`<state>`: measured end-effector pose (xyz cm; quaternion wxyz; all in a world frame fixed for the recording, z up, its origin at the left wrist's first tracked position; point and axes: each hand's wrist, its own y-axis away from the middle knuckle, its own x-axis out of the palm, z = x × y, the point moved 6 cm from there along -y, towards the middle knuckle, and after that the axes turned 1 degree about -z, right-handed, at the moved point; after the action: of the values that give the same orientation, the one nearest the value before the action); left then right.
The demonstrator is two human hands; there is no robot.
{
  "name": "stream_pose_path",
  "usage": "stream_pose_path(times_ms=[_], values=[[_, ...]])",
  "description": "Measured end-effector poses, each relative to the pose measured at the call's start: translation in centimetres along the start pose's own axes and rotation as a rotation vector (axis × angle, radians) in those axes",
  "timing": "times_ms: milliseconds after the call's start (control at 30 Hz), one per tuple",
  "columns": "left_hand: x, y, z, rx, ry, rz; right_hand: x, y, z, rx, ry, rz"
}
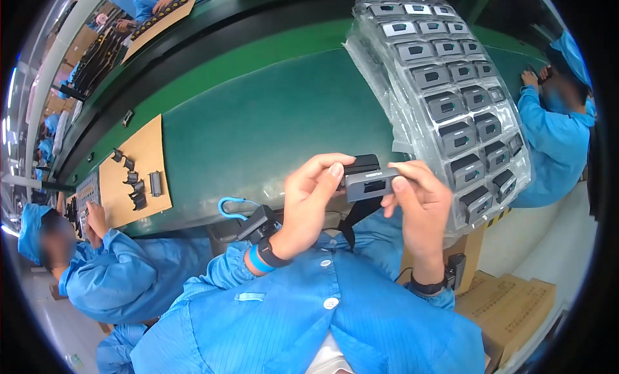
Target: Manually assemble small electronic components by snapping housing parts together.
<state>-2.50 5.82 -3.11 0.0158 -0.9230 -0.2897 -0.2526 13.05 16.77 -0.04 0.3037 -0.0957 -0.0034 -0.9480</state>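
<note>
Both of my hands hold one small grey plastic housing [369, 182] with a rectangular slot in its face, just above the near edge of the green conveyor belt [271, 122]. My left hand [309, 203] pinches its left end, with a black piece behind the fingertips. Its right end sits under the thumb and fingers of my right hand [419, 206]. A stack of clear plastic trays [445, 97] filled with several similar grey and black housings lies on the belt just right of my hands. Blue sleeves and dark wristbands cover both of my wrists.
A cardboard sheet [138, 174] with several small black parts lies at the left, where a person in blue [103, 271] works. Another person in blue [554, 116] sits at the right. Brown cartons [516, 306] stand low right. A blue coiled cord [229, 206] hangs by the belt edge.
</note>
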Motion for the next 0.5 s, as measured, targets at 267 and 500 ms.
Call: stream_pose_path(times_ms=[267,500], values=[[0.7,1.1,-0.3,0.086,-0.061,0.091,1.8,-0.4,-1.5,-0.066,0.126,-0.037],[0.2,1.5,-0.2,0.098,-0.1,0.106,1.8,0.0,-2.3,-0.034,0.128,-0.043]])
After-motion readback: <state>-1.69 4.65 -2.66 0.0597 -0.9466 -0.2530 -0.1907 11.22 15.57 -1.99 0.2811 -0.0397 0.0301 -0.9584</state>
